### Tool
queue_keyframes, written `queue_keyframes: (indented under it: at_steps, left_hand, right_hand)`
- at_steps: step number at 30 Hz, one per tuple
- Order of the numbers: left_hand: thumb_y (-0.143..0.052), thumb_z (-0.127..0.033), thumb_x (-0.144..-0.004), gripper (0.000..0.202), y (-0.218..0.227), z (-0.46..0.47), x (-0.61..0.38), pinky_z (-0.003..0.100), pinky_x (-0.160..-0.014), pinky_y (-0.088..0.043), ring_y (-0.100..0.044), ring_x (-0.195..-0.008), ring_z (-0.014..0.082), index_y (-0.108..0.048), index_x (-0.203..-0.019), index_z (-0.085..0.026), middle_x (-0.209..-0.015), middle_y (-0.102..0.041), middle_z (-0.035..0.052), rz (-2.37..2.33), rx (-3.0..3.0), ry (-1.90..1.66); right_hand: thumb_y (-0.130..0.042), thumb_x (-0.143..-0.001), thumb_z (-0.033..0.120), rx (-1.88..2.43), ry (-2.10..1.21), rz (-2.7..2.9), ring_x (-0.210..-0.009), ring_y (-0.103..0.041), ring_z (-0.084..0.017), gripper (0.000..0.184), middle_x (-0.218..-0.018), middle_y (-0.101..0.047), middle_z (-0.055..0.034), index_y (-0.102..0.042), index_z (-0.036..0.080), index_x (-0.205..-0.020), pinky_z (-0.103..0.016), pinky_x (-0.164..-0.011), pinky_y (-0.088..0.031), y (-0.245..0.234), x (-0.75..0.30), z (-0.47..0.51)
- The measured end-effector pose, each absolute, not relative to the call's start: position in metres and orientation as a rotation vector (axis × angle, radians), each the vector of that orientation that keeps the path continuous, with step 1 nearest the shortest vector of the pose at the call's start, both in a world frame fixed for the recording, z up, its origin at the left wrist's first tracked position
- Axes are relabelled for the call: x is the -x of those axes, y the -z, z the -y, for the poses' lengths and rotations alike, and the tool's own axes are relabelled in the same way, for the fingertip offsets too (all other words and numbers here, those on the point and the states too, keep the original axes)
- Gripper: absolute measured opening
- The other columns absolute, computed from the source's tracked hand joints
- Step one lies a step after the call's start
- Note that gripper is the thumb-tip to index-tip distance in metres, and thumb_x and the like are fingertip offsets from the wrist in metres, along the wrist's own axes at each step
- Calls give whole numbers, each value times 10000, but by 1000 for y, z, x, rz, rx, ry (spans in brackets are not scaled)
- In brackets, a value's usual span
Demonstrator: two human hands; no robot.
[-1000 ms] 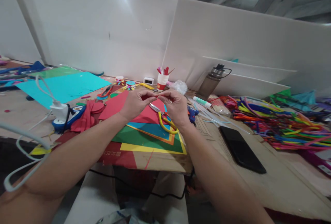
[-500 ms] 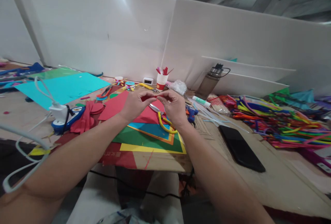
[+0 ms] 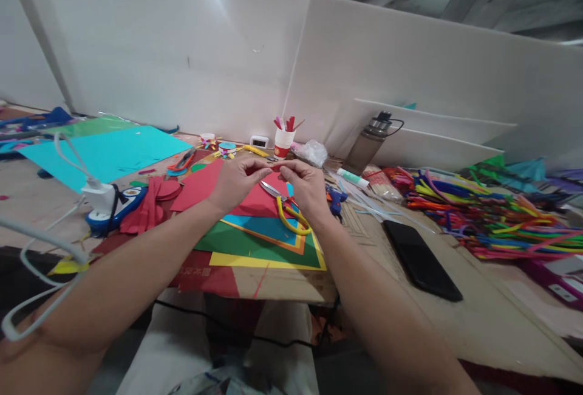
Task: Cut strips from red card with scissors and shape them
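My left hand (image 3: 237,183) and my right hand (image 3: 304,185) meet above the middle of the table, thumbs and forefingers pinched. Between their fingertips is a small red piece (image 3: 276,168), apparently paper, mostly hidden by the fingers. Below them, yellow-handled scissors (image 3: 281,217) lie with their blades apart. They rest on stacked coloured sheets: a red sheet (image 3: 195,187) on top, then blue (image 3: 268,225), green (image 3: 264,249) and yellow (image 3: 225,261) ones. Red strips and discs (image 3: 155,203) sit left of the stack.
Behind my hands stand a paper cup of pens (image 3: 283,144) and two small drum-like crafts. To the right are a blue glue gun (image 3: 337,199), a glue stick (image 3: 353,177), a bottle (image 3: 367,146), a phone (image 3: 421,261) and pipe cleaners (image 3: 496,212). A power strip (image 3: 116,212) lies left.
Both hands have stayed pinched together, with fingertips slightly farther apart, and more of the red piece shows between them. The whole view has shifted slightly.
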State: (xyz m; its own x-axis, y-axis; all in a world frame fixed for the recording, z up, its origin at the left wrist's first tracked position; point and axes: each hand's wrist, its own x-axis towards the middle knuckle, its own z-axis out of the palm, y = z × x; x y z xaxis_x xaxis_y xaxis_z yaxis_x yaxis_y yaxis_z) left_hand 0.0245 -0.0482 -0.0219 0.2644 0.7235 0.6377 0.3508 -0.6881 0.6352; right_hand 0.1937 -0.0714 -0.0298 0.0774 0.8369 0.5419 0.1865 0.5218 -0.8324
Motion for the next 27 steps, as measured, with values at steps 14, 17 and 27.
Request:
queue_keyframes:
  at_steps: [14,17,27]
  left_hand:
    - [-693,-401,-804,283,24,42,-23,356,-918,-490,-655,-994,206,-725,-1007,-206,-1030,-732,73,-932,-2230,-1312]
    - [-713,-420,-781,312,23,40,-23,373,-933,-482,-655,-1000,220,-726,-1003,-200,-1034,-731,85,-969,-2231,-1309]
    - [-703,-450,-786,301,19,44,-21,361,-930,-487,-670,-986,218,-734,-980,-221,-1033,-745,68,-945,-2223,-1336]
  right_hand:
    - [-624,-802,269,1051,-402,1489,-701,-617,-153,138,-760,-704,-29,-712,165,-829,-297,-703,-489,31,-196,70]
    - [-620,-814,275,1050,-326,1493,-711,-617,-158,146,-772,-702,-35,-713,169,-853,-297,-706,-487,30,-198,71]
    - [-604,-825,258,1035,-305,1449,-699,-623,-155,144,-756,-702,-37,-708,162,-850,-289,-688,-485,24,-199,76]
